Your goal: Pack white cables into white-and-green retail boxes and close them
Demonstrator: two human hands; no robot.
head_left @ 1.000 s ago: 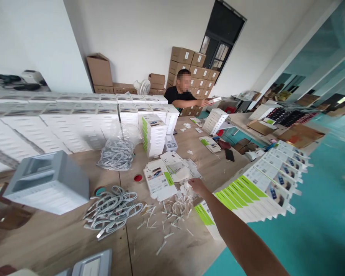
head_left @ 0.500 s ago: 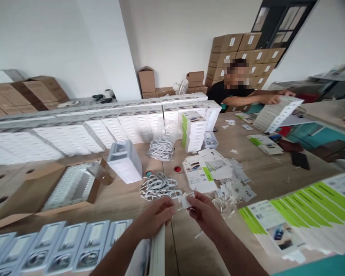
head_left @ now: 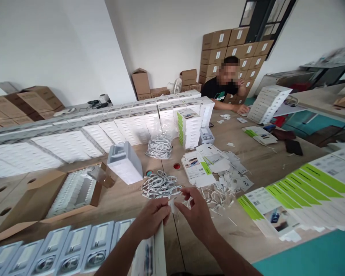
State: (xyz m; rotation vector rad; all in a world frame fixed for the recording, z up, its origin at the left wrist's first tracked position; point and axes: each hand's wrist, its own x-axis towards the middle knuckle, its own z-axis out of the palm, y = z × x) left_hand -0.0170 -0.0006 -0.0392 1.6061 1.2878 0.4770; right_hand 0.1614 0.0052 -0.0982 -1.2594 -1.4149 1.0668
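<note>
My left hand (head_left: 154, 215) is closed, its thumb and fingers pinching a small white card (head_left: 172, 206). Just right of the card is my right hand (head_left: 197, 211), with thumb and index finger apart and the thumb tip close to the card's edge; whether it touches, I cannot tell. A white box (head_left: 157, 251) stands under my left wrist, partly hidden by the forearm. Beyond my hands lies a heap of coiled white cables (head_left: 160, 184). Loose thin white strips (head_left: 218, 199) are scattered past my right hand.
Blue-grey trays with chargers and cables (head_left: 71, 249) line the front left, near an open carton (head_left: 96, 201). Green-and-white flat boxes (head_left: 301, 191) fan out at right. Stacked white boxes (head_left: 126, 126) form a row behind. A co-worker (head_left: 221, 90) sits across the table.
The small white card has passed from my right fingers to my left, and the right fingers have opened. The co-worker's hands have left the white box stack; one is raised near the head.
</note>
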